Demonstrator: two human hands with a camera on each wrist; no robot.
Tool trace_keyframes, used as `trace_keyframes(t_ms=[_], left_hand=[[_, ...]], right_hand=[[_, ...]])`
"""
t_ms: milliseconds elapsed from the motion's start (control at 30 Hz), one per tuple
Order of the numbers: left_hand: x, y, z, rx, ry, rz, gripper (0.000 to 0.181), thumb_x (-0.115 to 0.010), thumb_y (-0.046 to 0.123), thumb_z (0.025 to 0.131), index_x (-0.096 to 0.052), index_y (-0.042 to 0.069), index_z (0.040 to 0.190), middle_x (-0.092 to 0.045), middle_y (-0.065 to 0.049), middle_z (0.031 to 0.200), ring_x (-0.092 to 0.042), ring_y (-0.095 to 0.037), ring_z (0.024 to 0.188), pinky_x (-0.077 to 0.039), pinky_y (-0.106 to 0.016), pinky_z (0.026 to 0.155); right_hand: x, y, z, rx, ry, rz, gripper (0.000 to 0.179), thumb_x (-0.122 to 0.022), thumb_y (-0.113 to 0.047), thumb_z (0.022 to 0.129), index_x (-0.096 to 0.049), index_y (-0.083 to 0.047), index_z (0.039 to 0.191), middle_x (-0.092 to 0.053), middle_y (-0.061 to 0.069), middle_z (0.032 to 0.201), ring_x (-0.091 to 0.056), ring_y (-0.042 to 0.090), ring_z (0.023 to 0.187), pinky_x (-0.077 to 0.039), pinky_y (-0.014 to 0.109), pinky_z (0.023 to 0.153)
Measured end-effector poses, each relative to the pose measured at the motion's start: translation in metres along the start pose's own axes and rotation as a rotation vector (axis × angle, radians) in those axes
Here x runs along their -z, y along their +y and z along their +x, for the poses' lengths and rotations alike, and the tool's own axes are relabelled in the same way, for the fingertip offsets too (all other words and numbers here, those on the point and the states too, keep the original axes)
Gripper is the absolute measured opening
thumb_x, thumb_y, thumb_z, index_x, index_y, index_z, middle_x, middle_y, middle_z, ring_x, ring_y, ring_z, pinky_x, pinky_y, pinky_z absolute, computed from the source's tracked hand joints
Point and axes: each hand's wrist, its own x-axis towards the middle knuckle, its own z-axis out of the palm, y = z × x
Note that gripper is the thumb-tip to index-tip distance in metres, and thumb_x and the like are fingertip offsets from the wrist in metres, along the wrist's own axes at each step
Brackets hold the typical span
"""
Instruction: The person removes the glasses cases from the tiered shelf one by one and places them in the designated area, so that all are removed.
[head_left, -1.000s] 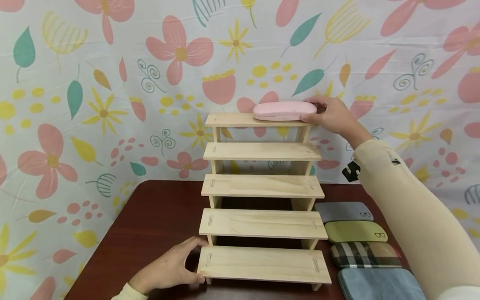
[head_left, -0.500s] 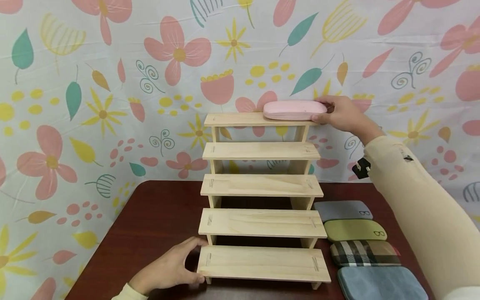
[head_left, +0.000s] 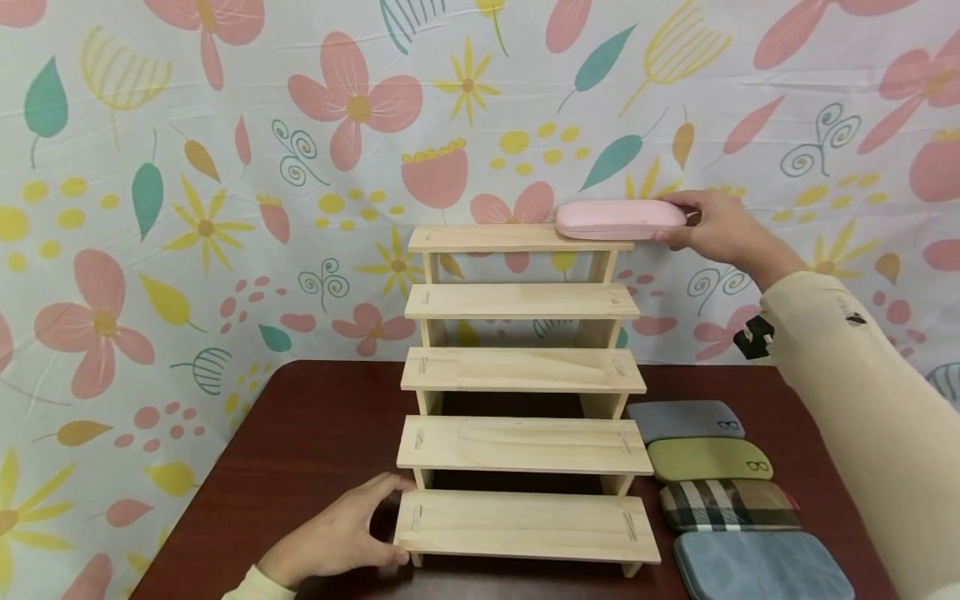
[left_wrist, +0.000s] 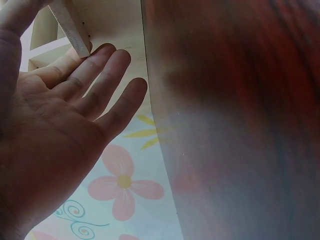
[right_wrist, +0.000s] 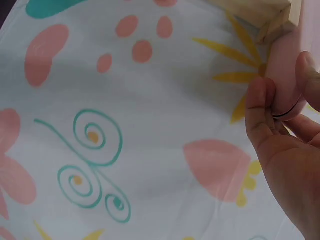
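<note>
My right hand (head_left: 723, 229) pinches the right end of a pink glasses case (head_left: 618, 219), thumb in front and fingers behind. The case lies on the top step of a stepped wooden rack (head_left: 517, 450), overhanging its right end. In the right wrist view the glasses case (right_wrist: 289, 75) shows its rounded end and dark seam between thumb and fingers. My left hand (head_left: 341, 529) grips the left end of the rack's lowest step, thumb at the front corner and index finger at the back. The left wrist view shows that hand's (left_wrist: 60, 120) other fingers fairly straight.
Right of the rack lie a grey-blue case (head_left: 686, 420), an olive case (head_left: 708, 459), a plaid case (head_left: 727, 505) and a blue case (head_left: 763, 567) in a column. The dark red table (head_left: 300, 433) ends at a floral cloth backdrop (head_left: 225, 167).
My right hand has slid the pink glasses case rightward along the top step, until its end sticks out past the rack. My left hand has stayed in place.
</note>
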Motion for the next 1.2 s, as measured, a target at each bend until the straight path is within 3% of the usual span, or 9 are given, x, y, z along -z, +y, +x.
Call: trace_keyframes(t_ms=[133,400,567,800,933,1067,1200], left_hand=[[0.0,0.0,0.0,-0.005,0.004,0.014,0.067,-0.087,0.031,0.076,-0.054,0.025,0.135,-0.056,0.007,0.124,-0.055,-0.011,0.11,-0.047,-0.036,0.092],[0.0,0.0,-0.001,-0.015,-0.001,0.015,0.068,-0.087,0.032,0.077,-0.054,0.025,0.135,-0.056,0.007,0.124,-0.055,-0.012,0.11,-0.047,-0.036,0.092],[0.0,0.001,0.0,-0.016,0.001,0.01,0.067,-0.087,0.031,0.077,-0.054,0.025,0.135,-0.056,0.007,0.124,-0.055,-0.011,0.11,-0.048,-0.036,0.092],[0.0,0.002,0.0,-0.017,0.005,0.008,0.066,-0.087,0.032,0.077,-0.054,0.027,0.134,-0.057,0.008,0.123,-0.056,-0.011,0.11,-0.047,-0.036,0.093],[-0.001,0.002,-0.001,-0.024,0.006,0.007,0.065,-0.087,0.031,0.078,-0.054,0.028,0.134,-0.057,0.009,0.122,-0.056,-0.01,0.11,-0.048,-0.036,0.092],[-0.001,0.002,-0.001,-0.028,0.005,0.007,0.065,-0.087,0.032,0.078,-0.054,0.028,0.134,-0.057,0.009,0.122,-0.056,-0.01,0.109,-0.048,-0.035,0.091],[-0.001,0.002,-0.001,-0.039,0.012,0.013,0.065,-0.087,0.032,0.078,-0.054,0.028,0.134,-0.057,0.01,0.122,-0.056,-0.01,0.11,-0.048,-0.035,0.092]], right_hand=[[0.006,0.007,-0.005,0.005,0.016,-0.015,0.067,-0.068,-0.024,0.097,-0.039,0.005,0.151,-0.05,0.031,0.136,-0.064,0.04,0.1,-0.045,0.03,0.073],[0.017,0.017,-0.014,-0.018,0.033,-0.042,0.065,-0.067,-0.025,0.098,-0.041,0.005,0.15,-0.052,0.03,0.13,-0.062,0.04,0.096,-0.045,0.031,0.069],[0.027,0.029,-0.021,-0.025,0.042,-0.044,0.065,-0.067,-0.026,0.097,-0.042,0.002,0.15,-0.052,0.028,0.131,-0.059,0.033,0.096,-0.044,0.025,0.065],[0.039,0.046,-0.029,-0.037,0.069,-0.064,0.069,-0.067,-0.028,0.098,-0.039,0.003,0.152,-0.05,0.033,0.132,-0.054,0.046,0.108,-0.041,0.018,0.062],[0.042,0.059,-0.035,-0.016,0.102,-0.075,0.065,-0.068,-0.025,0.097,-0.043,0.004,0.149,-0.054,0.033,0.128,-0.059,0.034,0.101,-0.04,0.015,0.062],[0.041,0.073,-0.045,-0.041,0.113,-0.093,0.067,-0.069,-0.028,0.097,-0.043,0.006,0.148,-0.056,0.034,0.125,-0.06,0.036,0.099,-0.041,0.022,0.067],[0.03,0.09,-0.057,-0.087,0.076,-0.094,0.073,-0.066,-0.035,0.098,-0.037,0.007,0.151,-0.055,0.037,0.125,-0.057,0.049,0.105,-0.044,0.044,0.075]])
